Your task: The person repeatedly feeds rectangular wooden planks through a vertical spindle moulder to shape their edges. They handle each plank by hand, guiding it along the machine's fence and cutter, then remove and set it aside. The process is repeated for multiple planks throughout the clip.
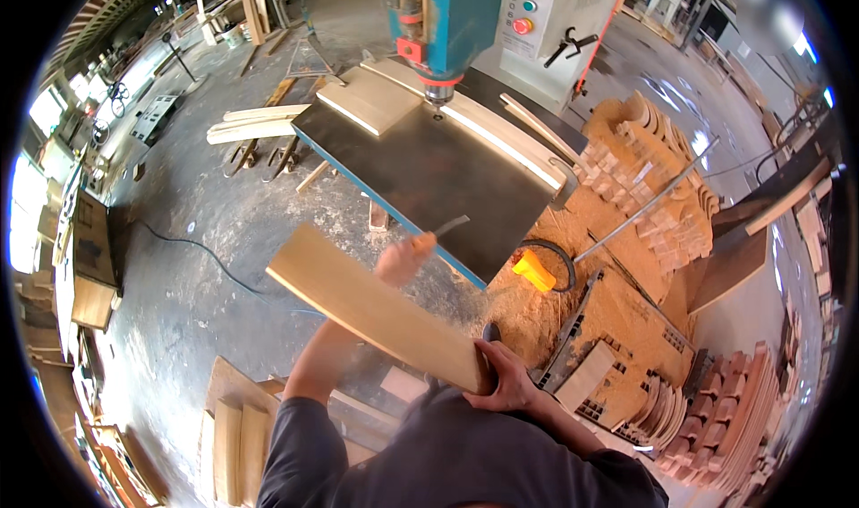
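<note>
My right hand (506, 379) grips the near end of a long, pale wooden board (376, 311), with the fingers wrapped round its edge. The board slants up and left across my front, short of the machine table. Beyond it my left hand (401, 261) is closed on the tan handle of a small flat-bladed tool (453, 225), whose metal blade reaches over the edge of the dark machine table (403, 168). The board hides part of my left forearm, and the left hand is slightly blurred. The tool's exact kind is unclear.
A blue drilling machine head (447, 25) hangs over the table, with a wooden fence (501, 141) and a flat board (371, 101) beneath. Sawdust and stacked wooden pieces (662, 186) lie right. A yellow object (534, 271) is by the table's corner. More boards (237, 445) stand lower left.
</note>
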{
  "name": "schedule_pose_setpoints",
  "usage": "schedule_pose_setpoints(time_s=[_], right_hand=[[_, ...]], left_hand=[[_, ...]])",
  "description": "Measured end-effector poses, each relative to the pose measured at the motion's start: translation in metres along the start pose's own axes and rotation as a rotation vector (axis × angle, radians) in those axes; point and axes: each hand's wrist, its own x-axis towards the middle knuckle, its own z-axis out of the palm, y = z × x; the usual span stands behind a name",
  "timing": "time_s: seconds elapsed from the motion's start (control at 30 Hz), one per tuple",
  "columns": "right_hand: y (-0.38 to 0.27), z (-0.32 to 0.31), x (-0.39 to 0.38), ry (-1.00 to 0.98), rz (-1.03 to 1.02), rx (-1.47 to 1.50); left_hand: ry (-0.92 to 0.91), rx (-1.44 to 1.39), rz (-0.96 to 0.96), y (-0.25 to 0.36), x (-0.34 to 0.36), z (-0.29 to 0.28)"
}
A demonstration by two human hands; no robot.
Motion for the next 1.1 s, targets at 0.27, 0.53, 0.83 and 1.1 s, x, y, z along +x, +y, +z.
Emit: schedule_pose_setpoints(time_s=[0.27, 0.53, 0.83, 1.1], right_hand=[[-0.002, 0.009, 0.033, -0.075, -0.06, -0.003], [0.055, 0.027, 0.023, 0.006, -0.041, -0.059], [0.038, 0.033, 0.079, -0.163, -0.339, -0.65], [0.043, 0.027, 0.081, -0.144, -0.31, -0.675]], left_hand=[[0.205, -0.504, -0.175, -0.054, -0.113, -0.039], [1.724, -1.227, -0.531, -0.155, -0.334, -0.125], [2.61, -0.942, -1.179, -0.155, -0.751, 0.056], [1.934, -0.265, -2.467, -0.131, -0.798, 0.08]])
